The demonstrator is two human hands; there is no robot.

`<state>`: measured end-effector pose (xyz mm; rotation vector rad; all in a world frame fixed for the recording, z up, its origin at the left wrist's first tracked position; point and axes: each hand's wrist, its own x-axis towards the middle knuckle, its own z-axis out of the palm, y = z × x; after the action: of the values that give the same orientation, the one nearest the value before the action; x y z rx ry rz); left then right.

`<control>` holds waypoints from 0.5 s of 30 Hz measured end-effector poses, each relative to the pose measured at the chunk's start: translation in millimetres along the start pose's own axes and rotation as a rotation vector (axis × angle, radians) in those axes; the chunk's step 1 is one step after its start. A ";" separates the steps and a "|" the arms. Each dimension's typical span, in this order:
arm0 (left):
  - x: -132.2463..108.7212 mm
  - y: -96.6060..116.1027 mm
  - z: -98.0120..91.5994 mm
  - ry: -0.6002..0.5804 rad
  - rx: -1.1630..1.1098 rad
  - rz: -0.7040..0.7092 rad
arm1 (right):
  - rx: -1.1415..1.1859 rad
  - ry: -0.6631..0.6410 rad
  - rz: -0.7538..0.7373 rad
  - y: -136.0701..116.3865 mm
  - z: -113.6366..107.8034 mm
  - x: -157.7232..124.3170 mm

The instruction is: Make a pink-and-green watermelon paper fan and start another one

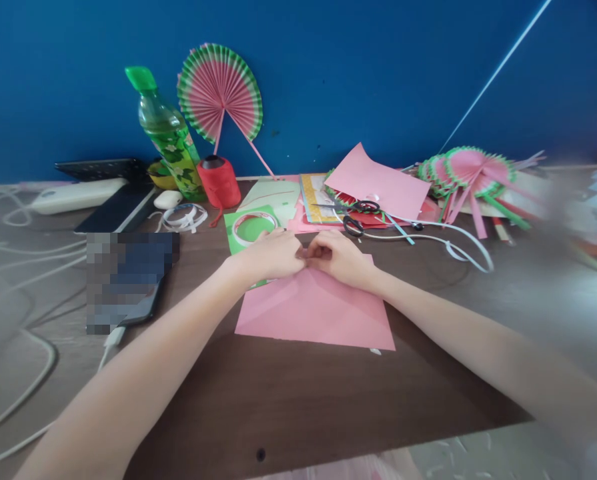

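A pink sheet of paper (313,313) lies on the brown desk in front of me. Both hands meet over its far edge. My left hand (281,255) is closed, its fingertips pinching at that edge. Touching it from the other side, my right hand (341,257) is also closed, with thumb and forefinger curled together on the paper. The fingers hide much of the far edge, so any fold there cannot be made out. Just beyond my left hand, a roll of tape (239,235) rests on a green sheet (231,220).
A round pleated fan (221,93) leans on the blue wall beside a green-capped bottle (165,140) and a red container (219,183). Scissors (354,227), a cable and pink paper (373,180) lie behind my hands. More pleated fans (471,167) sit right; a phone (133,280) lies left.
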<state>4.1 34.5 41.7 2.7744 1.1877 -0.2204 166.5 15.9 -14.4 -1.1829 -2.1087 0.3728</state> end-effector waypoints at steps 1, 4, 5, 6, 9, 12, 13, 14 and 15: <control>-0.2 0.0 -0.5 -0.003 -0.003 -0.003 | 0.000 -0.001 0.001 0.1 0.0 0.0; -1.4 0.4 -2.6 -0.026 -0.033 -0.018 | 0.004 -0.005 -0.002 0.6 0.0 0.2; -1.6 0.4 -3.3 -0.029 -0.046 -0.024 | 0.005 -0.006 -0.006 0.8 0.1 0.2; -1.7 0.1 -3.7 -0.030 -0.059 -0.028 | 0.005 -0.006 -0.009 1.0 0.1 0.2; -0.4 -2.5 -3.5 -0.033 -0.104 -0.001 | 0.007 0.001 -0.022 1.1 0.0 -0.1; 2.9 -7.8 -0.5 -0.042 -0.130 0.034 | 0.019 0.007 -0.019 0.6 -0.8 -0.5; 4.1 -9.8 0.8 -0.039 -0.112 0.046 | 0.025 0.003 -0.013 0.2 -1.3 -0.5; 5.2 -11.7 2.3 -0.035 -0.075 0.068 | 0.032 -0.002 -0.006 -0.1 -1.9 -0.3; 6.1 -13.5 3.6 -0.031 -0.025 0.105 | 0.039 -0.007 0.001 -0.5 -2.6 -0.1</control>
<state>-1.8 47.6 36.4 2.7911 1.0278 -0.2359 167.9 15.4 -12.3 -1.1620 -2.0970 0.4172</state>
